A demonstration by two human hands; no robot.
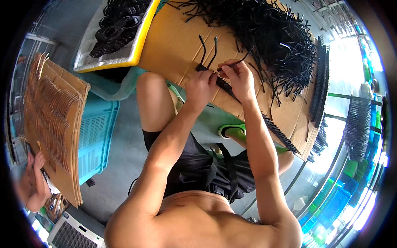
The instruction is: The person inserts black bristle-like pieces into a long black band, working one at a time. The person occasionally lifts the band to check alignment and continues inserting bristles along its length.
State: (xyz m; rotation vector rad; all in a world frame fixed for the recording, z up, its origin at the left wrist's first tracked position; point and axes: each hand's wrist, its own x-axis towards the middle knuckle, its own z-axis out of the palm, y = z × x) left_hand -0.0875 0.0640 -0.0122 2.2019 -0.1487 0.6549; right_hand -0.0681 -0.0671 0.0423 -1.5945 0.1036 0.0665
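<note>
Black eyeglass temples lie in a big tangled heap (273,41) on a cardboard-covered table (165,45). Between thumb and fingers, my right hand (240,78) pinches one thin, curved eyeglass temple (244,59). My left hand (199,87) is closed beside it, fingertips nearly meeting the right ones; what it pinches is hidden. Both hands are over a long black toothed strip (275,128) that runs along the table's near edge. Just beyond my left fingers, two temples (214,51) stick up from the strip's far-left end.
A white tray with a yellow side (142,35) holds black eyewear parts at the upper left. Left of me, cardboard with rows of brown temples (53,111) rests by a blue crate (97,136); another person's hand (39,161) is there. More black strips (320,82) line the table's right edge.
</note>
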